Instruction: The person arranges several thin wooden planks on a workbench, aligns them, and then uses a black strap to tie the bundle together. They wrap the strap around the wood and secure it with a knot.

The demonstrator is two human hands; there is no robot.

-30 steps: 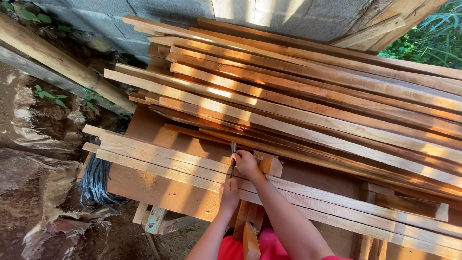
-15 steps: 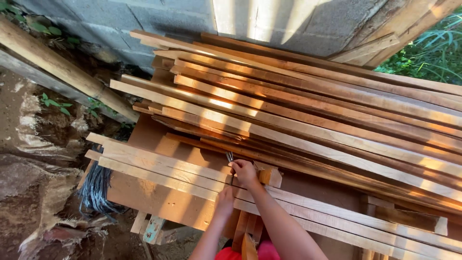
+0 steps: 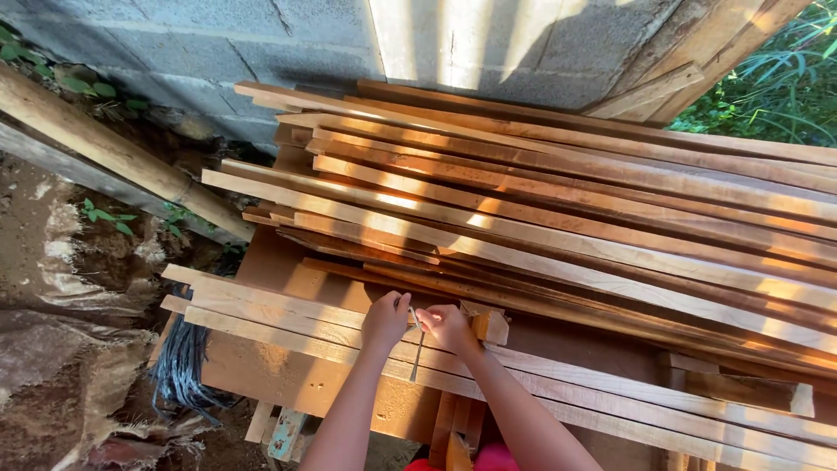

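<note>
Grey block wall (image 3: 174, 44) at rear, sunlit in streaks. Bare earth ground (image 3: 52, 288) below wall, left. Round timber pole (image 3: 113, 153) leaning along wall base. Green foliage (image 3: 767, 87) right of wall.

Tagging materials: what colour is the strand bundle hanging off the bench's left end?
Dark blue-grey strand bundle, hanging beside the wooden slats; head view, lower left.

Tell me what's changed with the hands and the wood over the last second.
The left hand came up from below the right hand and now sits beside it, both pinching a small thin metal piece over the light planks. Earlier the right hand alone held that piece. The view also shifted, showing more of the block wall. The stacked boards stayed put.
</note>
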